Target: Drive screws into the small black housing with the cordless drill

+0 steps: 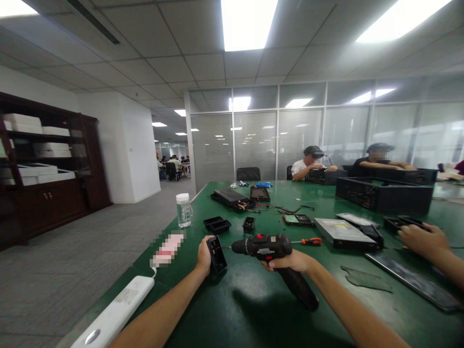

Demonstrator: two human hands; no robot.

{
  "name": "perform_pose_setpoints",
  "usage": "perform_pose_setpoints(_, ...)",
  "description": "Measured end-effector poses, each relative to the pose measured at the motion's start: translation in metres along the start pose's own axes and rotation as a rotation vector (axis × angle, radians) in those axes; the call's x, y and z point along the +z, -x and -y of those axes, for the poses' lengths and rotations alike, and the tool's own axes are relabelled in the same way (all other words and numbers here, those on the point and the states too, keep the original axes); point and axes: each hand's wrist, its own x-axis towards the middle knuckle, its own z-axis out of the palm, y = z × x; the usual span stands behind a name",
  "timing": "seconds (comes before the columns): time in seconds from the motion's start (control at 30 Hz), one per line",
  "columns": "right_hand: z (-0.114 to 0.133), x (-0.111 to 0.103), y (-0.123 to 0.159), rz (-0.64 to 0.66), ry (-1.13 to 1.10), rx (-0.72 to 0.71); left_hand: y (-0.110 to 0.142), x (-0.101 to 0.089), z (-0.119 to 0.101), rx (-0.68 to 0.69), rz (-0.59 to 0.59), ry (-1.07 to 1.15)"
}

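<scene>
the small black box [218, 257] is tilted up over the worktop [192, 316]; i cannot tell whether its lower edge rests there. it looks like light, stiff plastic, perhaps slick and thin-walled, so a side wall, clear of the bit [226, 247], seems the best place to hold. the left grip [205, 256] is closed around the side away from the drill [270, 245]. the bit points at the box; whether it touches is too small to tell. the drill is likely the heavy thing here, steadiest when held high on the handle, where the right grip [290, 261] is wrapped. beyond the box stand similar black trays [219, 226]; past the drill lie an orange-handled screwdriver [311, 241] and a silver drive [340, 232], near a co-worker's hand [424, 239].
</scene>
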Motion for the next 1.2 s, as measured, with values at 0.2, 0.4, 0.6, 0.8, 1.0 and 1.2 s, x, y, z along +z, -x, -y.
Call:
perform_pose_setpoints(0.2, 0.0013, 0.0006, -0.0001, 0.003, 0.012, -0.001, -0.0018, -0.0008, 0.0023, 0.013, 0.012, 0.009)
perform_pose_setpoints(0.4, 0.0001, -0.001, -0.0005, 0.025, 0.015, -0.013, -0.0025, -0.0016, 0.0033, 0.01, -0.004, 0.009)
perform_pose_setpoints(0.6, 0.0007, -0.0012, -0.0007, 0.043, 0.013, -0.013, -0.0026, -0.0014, 0.0028, 0.0, -0.007, -0.001)
perform_pose_setpoints(0.8, -0.0011, -0.0008, -0.0007, 0.006, 0.023, -0.008, -0.0034, -0.0008, 0.0038, -0.015, 0.004, 0.015)
perform_pose_setpoints(1.0, -0.0018, -0.002, -0.0003, 0.019, 0.017, -0.02, -0.0034, -0.001, 0.0037, -0.014, 0.011, 0.035)
perform_pose_setpoints(1.2, -0.0077, -0.0042, 0.0002, 0.005, -0.014, -0.002, -0.0023, -0.0007, 0.0023, -0.007, 0.017, 0.035)
